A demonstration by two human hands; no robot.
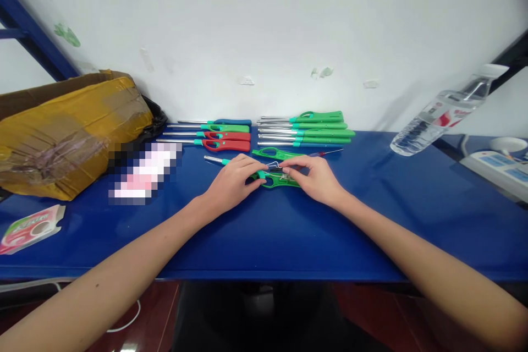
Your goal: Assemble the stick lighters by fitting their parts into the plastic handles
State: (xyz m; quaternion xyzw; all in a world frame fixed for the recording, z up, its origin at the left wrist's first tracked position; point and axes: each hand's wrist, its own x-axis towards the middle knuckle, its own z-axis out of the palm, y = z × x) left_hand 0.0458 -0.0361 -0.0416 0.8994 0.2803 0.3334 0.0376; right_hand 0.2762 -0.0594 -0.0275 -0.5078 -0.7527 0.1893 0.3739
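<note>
An opened green stick lighter (270, 180) lies on the blue table, its metal tube (214, 159) pointing left and its inner parts exposed. My left hand (237, 179) is closed around the teal collar end of this lighter. From the right, my right hand (317, 177) pinches a thin white wire (273, 164) above the open shell. The fingertips partly hide the small parts inside. Just behind my hands is a loose green shell half (270, 152). A thin screwdriver with a red handle (322, 154) lies to its right.
Behind sit red, green and blue lighters (226, 136) and a stack of mostly green ones (322, 126). A taped box (78, 132) and a cardboard piece (33, 228) are left. On the right are a tilted water bottle (437, 115) and a white device (495, 168).
</note>
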